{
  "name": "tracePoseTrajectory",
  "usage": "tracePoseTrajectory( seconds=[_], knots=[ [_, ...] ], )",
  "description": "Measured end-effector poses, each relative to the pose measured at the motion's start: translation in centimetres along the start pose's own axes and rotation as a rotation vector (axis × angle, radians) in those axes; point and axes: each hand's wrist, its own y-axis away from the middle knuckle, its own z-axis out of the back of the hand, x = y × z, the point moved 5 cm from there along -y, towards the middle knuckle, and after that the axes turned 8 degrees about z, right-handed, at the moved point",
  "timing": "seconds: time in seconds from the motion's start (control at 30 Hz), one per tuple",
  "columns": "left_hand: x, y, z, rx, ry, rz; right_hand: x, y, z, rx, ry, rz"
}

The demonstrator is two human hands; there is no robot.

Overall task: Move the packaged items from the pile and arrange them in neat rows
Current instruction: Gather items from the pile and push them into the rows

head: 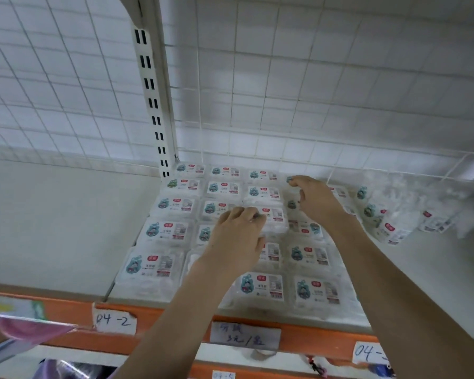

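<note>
Two bare forearms, left hand [237, 236], right hand [316, 198], no sleeves, no rings

Both bare forearms reach up & forward over the shelf edge [257, 307]. Left hand [237, 236] is palm down w/ fingers curled, tips pressing down past that edge. Right hand [316, 198] is farther back & a bit right of the left one, wrist bent, thumb & forefinger curled in a pinch; can't tell if it's holding anything.
</note>
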Motion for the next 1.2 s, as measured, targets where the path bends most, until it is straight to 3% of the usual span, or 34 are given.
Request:
tracePoseTrajectory(
  seconds=[0.3,0.53,0.83,1.2],
  knots=[
    [-0.1,-0.1,0.3,0.010,0.018,0.049,0.6,0.8,0.5,0.010,0.007,0.089],
    [4.2,2.9,3.9,-0.085,0.094,0.146,8.7,3.3,1.9,-0.132,-0.063,0.117],
    [23.9,19.4,8.2,-0.251,0.128,0.481,32.0,5.3,-4.3,-0.163,-0.214,0.254],
    [49.7,43.3,12.1,-0.367,0.127,0.932,63.0,4.7,-19.0,0.096,-0.323,0.496]
  ],
)
